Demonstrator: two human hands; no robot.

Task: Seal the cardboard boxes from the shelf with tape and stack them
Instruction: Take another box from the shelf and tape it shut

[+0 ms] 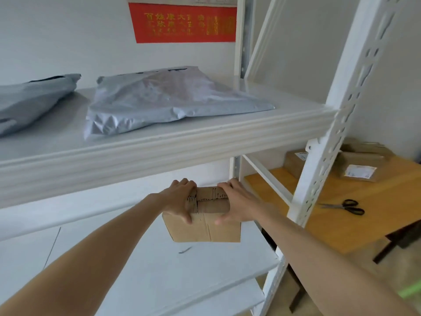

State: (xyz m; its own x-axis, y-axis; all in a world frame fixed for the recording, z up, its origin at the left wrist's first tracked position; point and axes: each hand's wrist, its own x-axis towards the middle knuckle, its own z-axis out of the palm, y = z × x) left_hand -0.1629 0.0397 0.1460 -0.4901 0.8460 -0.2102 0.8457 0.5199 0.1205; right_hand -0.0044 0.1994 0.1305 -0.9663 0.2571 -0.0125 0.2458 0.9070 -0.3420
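Note:
A small brown cardboard box (211, 226) sits on the lower white shelf (141, 258), just under the upper shelf's front edge. Its top flaps meet in a seam with no tape visible on it. My left hand (180, 199) grips the box's left end, fingers curled over the top and thumb down the front. My right hand (234, 201) grips the right end the same way. Two brown boxes (357, 165) with white labels stand on the wooden table (341, 215) to the right.
The upper shelf (159, 147) holds two grey plastic mailer bags (164, 99). White shelf uprights (323, 160) stand between shelf and table. Black-handled scissors (346, 207) lie on the table. A red poster (182, 21) hangs on the wall.

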